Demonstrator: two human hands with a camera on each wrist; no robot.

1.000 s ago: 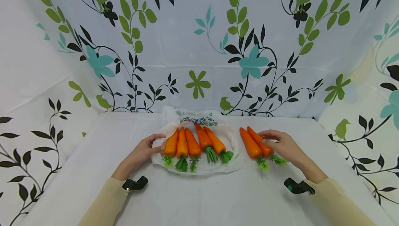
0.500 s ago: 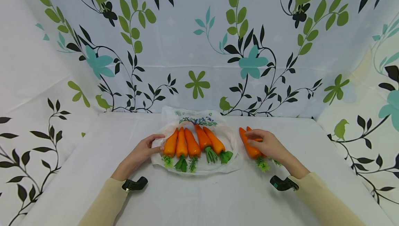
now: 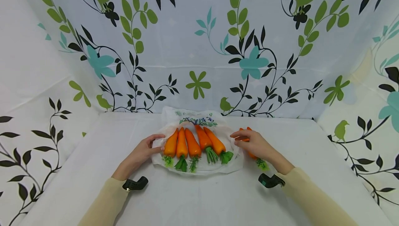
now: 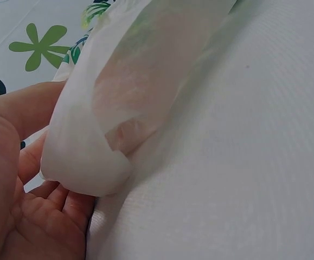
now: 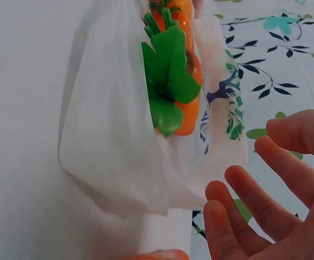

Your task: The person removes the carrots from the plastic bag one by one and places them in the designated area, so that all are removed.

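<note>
Several orange carrots (image 3: pixel 191 143) with green tops lie side by side on a thin white plastic bag (image 3: pixel 169 114) with a printed tree, its edges rising around them. My left hand (image 3: pixel 144 152) grips the bag's left edge; in the left wrist view, the thumb lies over the plastic (image 4: pixel 86 151) and the fingers are under it. My right hand (image 3: pixel 254 144) hovers by the bag's right edge, its fingers loosely bent and apart, with nothing between them in the right wrist view. It partly hides two more carrots (image 3: pixel 251 155) lying to the right of the bag.
A white cloth covers the table (image 3: pixel 199 201). Behind it and at the sides hangs a white curtain (image 3: pixel 168 46) with leaf, flower and bird prints. A dark wrist device (image 3: pixel 135 183) sits on each forearm.
My right hand has moved left, from beside the two separate carrots, across them to the bag's right edge. The left hand, bag and carrots have stayed in place.
</note>
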